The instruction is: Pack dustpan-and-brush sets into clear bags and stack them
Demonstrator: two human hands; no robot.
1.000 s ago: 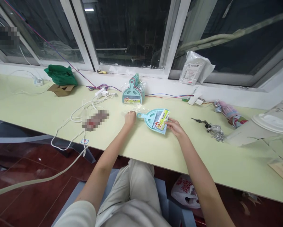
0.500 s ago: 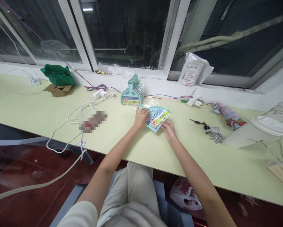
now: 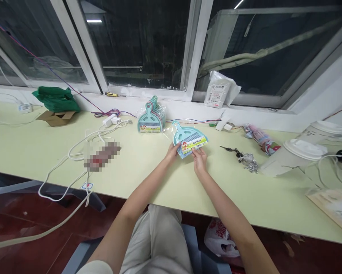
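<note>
Fingers (image 3: 175, 149) gripping near edges, teal dustpan (image 3: 189, 134), handle (image 3: 175, 125) beyond

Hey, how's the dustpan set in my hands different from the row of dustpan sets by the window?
The held dustpan set is single; the row has several, one behind another. The held dustpan set is tilted, gripped by your left hand and right hand, while the row stands upright and untouched on the table. Both show light blue-green plastic and a colourful label.
</note>
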